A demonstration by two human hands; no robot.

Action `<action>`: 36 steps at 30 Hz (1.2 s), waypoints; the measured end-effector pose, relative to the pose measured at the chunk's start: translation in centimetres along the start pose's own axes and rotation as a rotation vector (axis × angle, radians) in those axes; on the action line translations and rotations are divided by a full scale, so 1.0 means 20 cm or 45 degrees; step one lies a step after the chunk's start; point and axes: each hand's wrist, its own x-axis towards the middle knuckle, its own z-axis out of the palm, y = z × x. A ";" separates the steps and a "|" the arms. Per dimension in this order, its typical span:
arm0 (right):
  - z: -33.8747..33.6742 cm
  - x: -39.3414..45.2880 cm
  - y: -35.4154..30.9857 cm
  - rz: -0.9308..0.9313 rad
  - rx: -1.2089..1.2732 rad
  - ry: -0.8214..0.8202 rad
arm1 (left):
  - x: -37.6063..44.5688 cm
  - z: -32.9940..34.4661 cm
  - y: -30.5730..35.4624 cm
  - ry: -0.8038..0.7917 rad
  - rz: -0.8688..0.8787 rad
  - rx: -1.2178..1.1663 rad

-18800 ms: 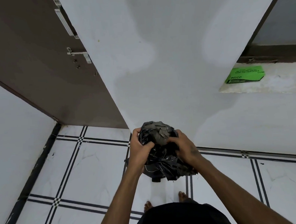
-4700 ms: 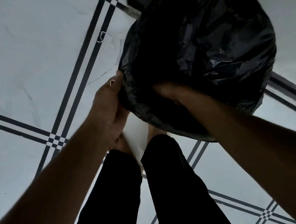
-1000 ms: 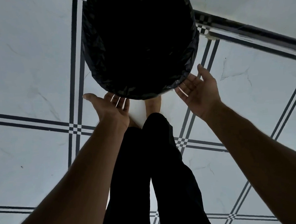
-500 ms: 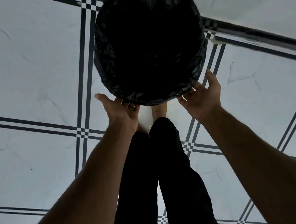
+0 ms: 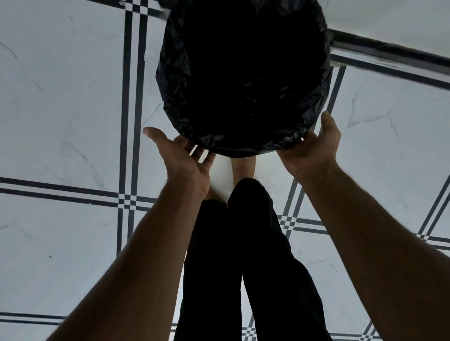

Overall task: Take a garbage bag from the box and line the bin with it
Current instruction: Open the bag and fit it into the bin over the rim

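Legs (image 5: pixel 249 260) in black trousers fill the near middle of the view, with both forearms reaching forward on either side of them toward the floor ahead. Past the knees, a bare foot (image 5: pixel 243 165) shows on the white tile, just under the near edge of the bin. The left hand (image 5: pixel 181 159) is turned palm up, thumb out to the side and fingers straight, their tips going under the near-left edge of the garbage bag (image 5: pixel 172 76); whether they touch it cannot be told. The right hand (image 5: pixel 311 146) is likewise spread and cupped upward at the near-right edge, its palm against the crumpled black plastic and its thumb raised beside it. Neither hand is closed around anything. Between and beyond the hands, the bag lines the round bin (image 5: pixel 244 65), its rim folded down over the outside and its inside dark. Farther off, the tiled floor (image 5: pixel 58 100) with dark double lines meets a black skirting strip (image 5: pixel 395 57) at the wall.
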 end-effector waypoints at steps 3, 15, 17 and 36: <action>-0.01 0.01 -0.01 -0.006 -0.064 0.062 | 0.02 0.01 0.02 -0.069 -0.010 -0.014; 0.05 0.05 -0.18 -0.384 -0.857 0.337 | 0.07 0.12 0.22 0.254 0.583 0.569; 0.04 0.06 -0.19 -0.469 -1.010 0.333 | 0.05 0.15 0.24 0.126 0.565 0.640; -0.01 0.08 -0.40 -0.317 -0.950 -0.037 | 0.17 0.07 0.35 -0.093 0.132 0.755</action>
